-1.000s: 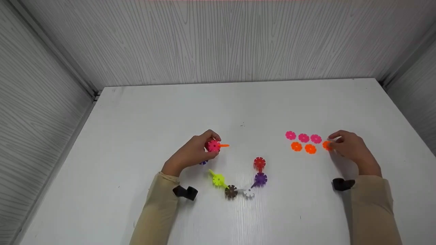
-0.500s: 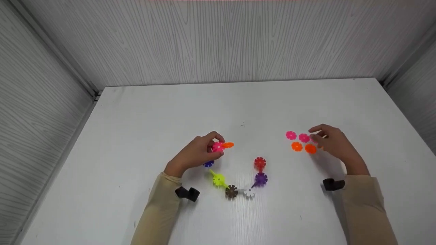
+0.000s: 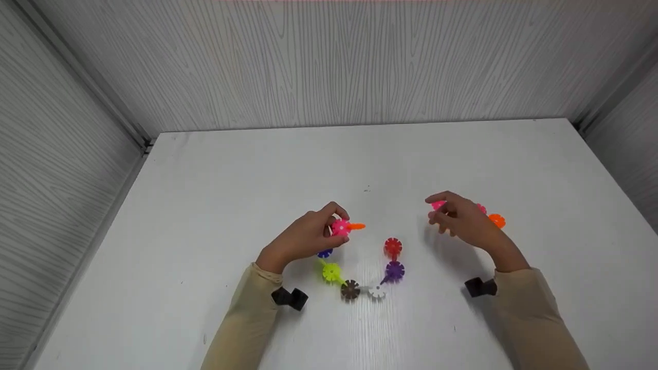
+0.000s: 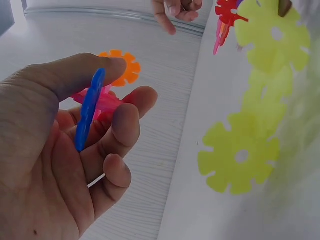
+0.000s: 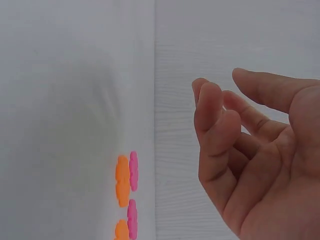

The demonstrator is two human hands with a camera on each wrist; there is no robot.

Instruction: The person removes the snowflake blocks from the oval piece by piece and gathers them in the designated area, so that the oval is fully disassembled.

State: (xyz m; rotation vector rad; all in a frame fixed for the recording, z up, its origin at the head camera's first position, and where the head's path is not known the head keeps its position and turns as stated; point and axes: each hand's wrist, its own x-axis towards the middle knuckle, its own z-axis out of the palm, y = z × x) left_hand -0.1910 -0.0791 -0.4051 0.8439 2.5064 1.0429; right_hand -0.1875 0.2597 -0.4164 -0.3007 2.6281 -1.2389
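Observation:
My left hand pinches a pink notched plastic disc between thumb and fingers. An orange disc is joined to it and sticks out to the right. Seen edge-on in the left wrist view, a blue disc stands at the near side of the pink one. My right hand hovers over loose discs with its fingers loosely bent; the right wrist view shows nothing between them. Below lies a curved chain of joined discs: yellow, brown, white, purple and red.
Loose pink and orange discs lie on the white table, partly hidden under my right hand. A grey wood-grain panel rises behind the table's far edge. Each wrist carries a small black camera mount.
My right hand has moved left from the rightmost orange disc, which lies on the table. My left hand has shifted slightly right with its joined discs, the orange one turning as it went.

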